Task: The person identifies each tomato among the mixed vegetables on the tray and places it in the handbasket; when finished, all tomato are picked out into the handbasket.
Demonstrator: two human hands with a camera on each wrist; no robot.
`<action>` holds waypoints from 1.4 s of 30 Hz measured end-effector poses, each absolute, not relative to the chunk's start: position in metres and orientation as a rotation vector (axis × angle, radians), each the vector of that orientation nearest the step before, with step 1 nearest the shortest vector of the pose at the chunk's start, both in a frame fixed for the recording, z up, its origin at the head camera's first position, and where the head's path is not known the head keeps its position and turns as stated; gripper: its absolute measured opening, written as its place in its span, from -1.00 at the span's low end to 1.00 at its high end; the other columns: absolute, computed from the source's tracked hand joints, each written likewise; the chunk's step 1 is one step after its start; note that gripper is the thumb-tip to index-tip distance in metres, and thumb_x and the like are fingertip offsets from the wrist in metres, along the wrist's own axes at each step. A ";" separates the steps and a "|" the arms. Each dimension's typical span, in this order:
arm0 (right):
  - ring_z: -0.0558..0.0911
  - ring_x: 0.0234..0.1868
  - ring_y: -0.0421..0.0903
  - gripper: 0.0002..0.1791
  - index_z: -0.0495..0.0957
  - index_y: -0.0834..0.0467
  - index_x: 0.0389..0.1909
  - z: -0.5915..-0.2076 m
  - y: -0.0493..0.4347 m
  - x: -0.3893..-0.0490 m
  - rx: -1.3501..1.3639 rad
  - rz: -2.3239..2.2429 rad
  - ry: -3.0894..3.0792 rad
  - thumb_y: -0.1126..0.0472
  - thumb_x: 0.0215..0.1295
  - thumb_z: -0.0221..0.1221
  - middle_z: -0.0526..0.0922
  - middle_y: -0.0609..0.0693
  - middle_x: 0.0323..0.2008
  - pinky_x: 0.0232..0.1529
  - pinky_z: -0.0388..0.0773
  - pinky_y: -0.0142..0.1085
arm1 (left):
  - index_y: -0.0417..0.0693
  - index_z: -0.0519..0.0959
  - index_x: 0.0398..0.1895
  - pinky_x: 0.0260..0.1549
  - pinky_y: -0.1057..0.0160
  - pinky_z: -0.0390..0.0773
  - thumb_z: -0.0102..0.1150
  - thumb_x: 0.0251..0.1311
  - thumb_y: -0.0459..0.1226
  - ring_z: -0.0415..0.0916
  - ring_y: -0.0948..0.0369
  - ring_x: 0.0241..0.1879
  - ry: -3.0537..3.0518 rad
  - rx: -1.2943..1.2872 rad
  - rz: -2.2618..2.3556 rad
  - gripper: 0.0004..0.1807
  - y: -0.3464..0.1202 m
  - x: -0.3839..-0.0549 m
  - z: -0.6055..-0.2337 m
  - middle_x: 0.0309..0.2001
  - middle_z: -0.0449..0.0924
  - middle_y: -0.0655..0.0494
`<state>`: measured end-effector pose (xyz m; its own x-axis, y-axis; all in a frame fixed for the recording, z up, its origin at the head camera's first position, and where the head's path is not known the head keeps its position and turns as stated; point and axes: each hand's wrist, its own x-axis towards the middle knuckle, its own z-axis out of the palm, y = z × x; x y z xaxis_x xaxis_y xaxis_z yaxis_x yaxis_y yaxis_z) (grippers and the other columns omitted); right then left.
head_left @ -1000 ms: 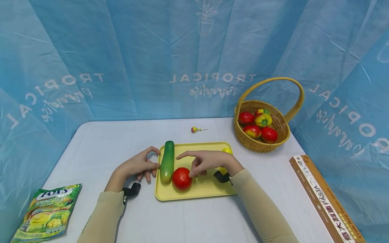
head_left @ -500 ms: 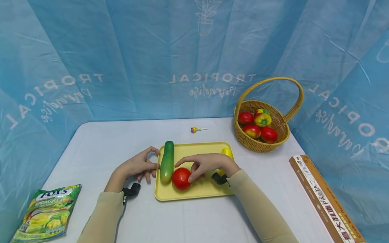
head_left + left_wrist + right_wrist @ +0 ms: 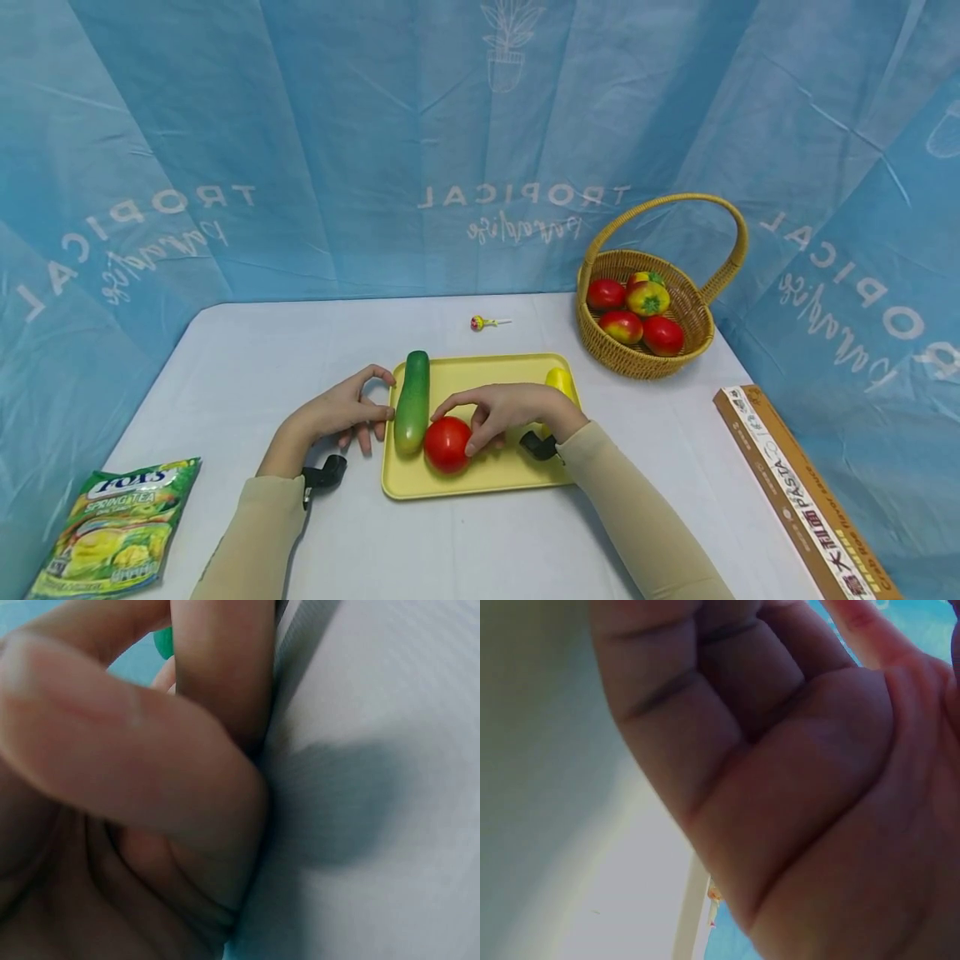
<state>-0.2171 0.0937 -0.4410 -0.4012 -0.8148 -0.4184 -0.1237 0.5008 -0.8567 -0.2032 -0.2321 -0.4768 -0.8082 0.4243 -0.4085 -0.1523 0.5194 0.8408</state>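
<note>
A yellow tray (image 3: 495, 479) lies on the white table in the head view. My left hand (image 3: 341, 411) holds its left rim, with thumb and index finger touching the edge. Along that side lies a green cucumber (image 3: 412, 404), upright in the frame. Right beside it sits a red tomato (image 3: 447, 445). My right hand (image 3: 517, 408) grips the tomato, index finger over its far side and thumb on its right. A yellow item (image 3: 558, 379) on the tray's right is partly hidden behind that hand. In the wrist views, my left hand (image 3: 135, 765) and right hand (image 3: 802, 765) fill most of the picture.
A wicker basket (image 3: 637, 365) with several red and yellow-green fruits stands at the back right. A lollipop (image 3: 480, 322) lies behind the tray. At the front left is a green Fox's bag (image 3: 120, 529); a long pasta box (image 3: 806, 500) lies at the right edge.
My right hand has come down slightly leftward, its index finger and thumb closing around the tomato. The left hand stays at the tray's rim.
</note>
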 end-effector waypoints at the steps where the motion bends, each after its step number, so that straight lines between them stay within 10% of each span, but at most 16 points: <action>1: 0.56 -0.52 -0.07 -0.33 0.49 -0.21 0.40 -0.442 0.093 -0.217 -0.786 -0.960 1.841 0.23 0.33 0.44 0.69 -0.04 -0.45 -0.37 0.60 -0.35 | 0.06 0.21 0.39 -0.75 0.36 0.43 0.31 0.40 -0.14 0.69 0.14 -0.66 2.176 0.219 1.283 -0.37 -0.232 -0.203 -0.477 -0.46 0.76 -0.03; 29: 0.62 -0.54 -0.10 -0.37 0.49 -0.20 0.38 -0.426 0.109 -0.220 -0.796 -1.026 1.832 0.25 0.36 0.42 0.76 0.01 -0.41 -0.34 0.67 -0.32 | 0.07 0.20 0.41 -0.75 0.36 0.43 0.30 0.42 -0.15 0.69 0.15 -0.66 2.173 0.220 1.281 -0.37 -0.232 -0.202 -0.476 -0.45 0.76 -0.03; 42: 0.62 -0.39 0.31 -0.35 0.44 -0.21 0.43 -0.402 0.139 -0.226 -0.832 -1.124 1.914 0.16 0.38 0.40 0.77 0.17 -0.38 -0.31 0.67 -0.18 | 0.08 0.20 0.42 -0.75 0.35 0.43 0.30 0.42 -0.13 0.67 0.17 -0.67 2.187 0.219 1.275 -0.36 -0.232 -0.202 -0.477 -0.45 0.76 -0.02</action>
<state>-0.2263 0.1386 -0.4017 -0.5052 -0.8174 -0.2769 -0.1564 0.4023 -0.9021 -0.2023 -0.2321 -0.4772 -0.8116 0.4188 -0.4074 -0.1480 0.5271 0.8368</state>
